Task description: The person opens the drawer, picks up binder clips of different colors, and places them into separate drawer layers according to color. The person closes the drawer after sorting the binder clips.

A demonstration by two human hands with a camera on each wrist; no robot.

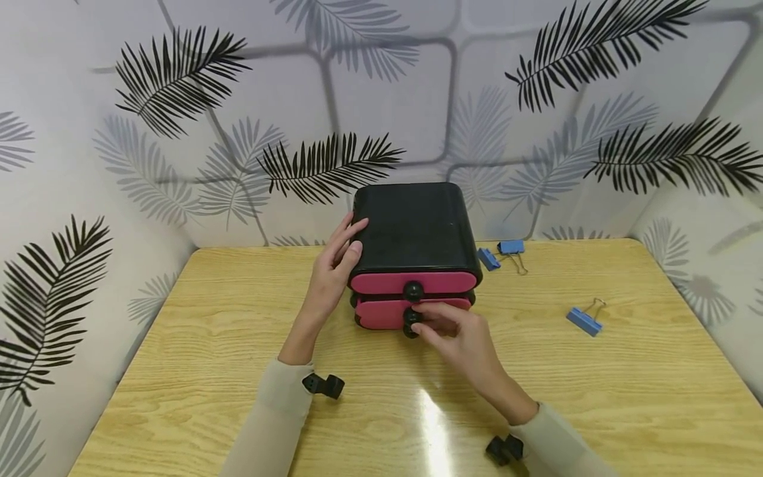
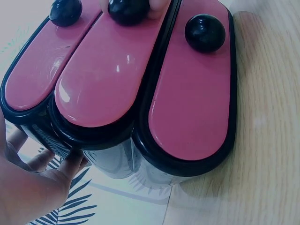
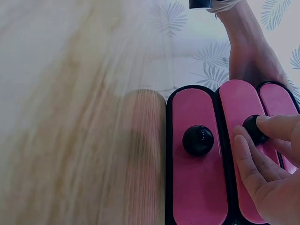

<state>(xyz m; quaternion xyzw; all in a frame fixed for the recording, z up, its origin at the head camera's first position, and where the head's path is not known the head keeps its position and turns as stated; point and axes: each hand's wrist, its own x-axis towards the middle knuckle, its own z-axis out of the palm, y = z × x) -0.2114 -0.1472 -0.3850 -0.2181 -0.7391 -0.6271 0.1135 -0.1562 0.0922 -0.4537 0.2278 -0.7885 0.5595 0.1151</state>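
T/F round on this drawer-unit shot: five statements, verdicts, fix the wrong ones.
1. The right hand pinches the middle drawer's knob. True.
2. Three blue binder clips lie on the table. True.
3. The left hand lies flat on the table. False: it touches the side of the drawer unit.
4. The drawer fronts are blue. False: they're pink.
5. The bottom drawer's knob is round and black. True.
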